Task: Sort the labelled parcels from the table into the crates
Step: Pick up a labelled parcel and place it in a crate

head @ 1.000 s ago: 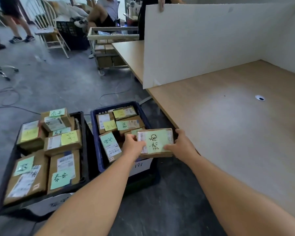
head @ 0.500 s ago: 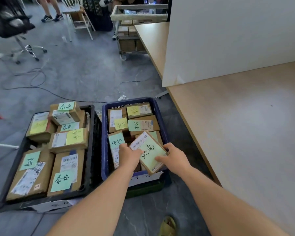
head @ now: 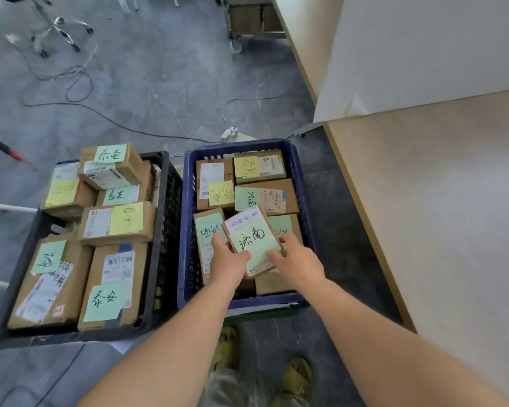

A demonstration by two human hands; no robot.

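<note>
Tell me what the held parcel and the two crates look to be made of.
Parcel: brown matte cardboard, probably, with paper labels stuck on. Blue crate and black crate: moulded plastic by the look, with slotted lattice walls and a dull sheen.

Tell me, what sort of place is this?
Probably a makeshift parcel-sorting workroom: a black crate and a blue crate full of labelled boxes on a concrete floor, beside a wooden table.

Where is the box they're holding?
In the head view, the box sits between both hands, over the blue crate, right of the black crate.
</note>
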